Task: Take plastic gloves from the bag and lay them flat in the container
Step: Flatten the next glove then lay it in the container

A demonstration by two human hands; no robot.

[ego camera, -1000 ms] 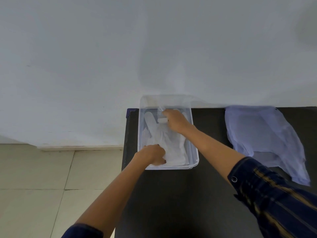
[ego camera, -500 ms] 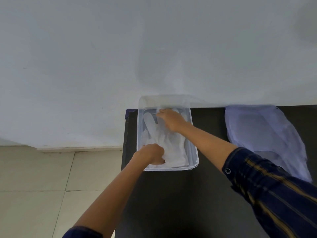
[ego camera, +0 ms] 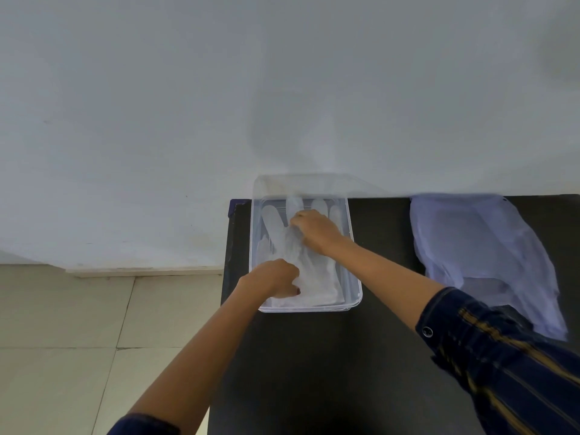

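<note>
A clear plastic container (ego camera: 354,287) sits at the back left of the black table (ego camera: 329,365). A translucent white plastic glove (ego camera: 317,277) lies spread inside it, fingers pointing to the far end. My left hand (ego camera: 273,279) is curled on the glove's cuff at the near left of the container. My right hand (ego camera: 317,229) rests on the glove's palm near the finger bases, fingers bent down onto it. The pale lilac plastic bag (ego camera: 483,255) lies flat on the table to the right, apart from both hands.
A white wall rises directly behind the table. The table's left edge runs just beside the container, with a tiled floor (ego camera: 78,324) below on the left. The container's lid or far wall (ego camera: 301,185) leans up against the wall.
My right hand has slid from the glove's fingertips at the far end back toward its palm. The left hand has stayed on the cuff.
</note>
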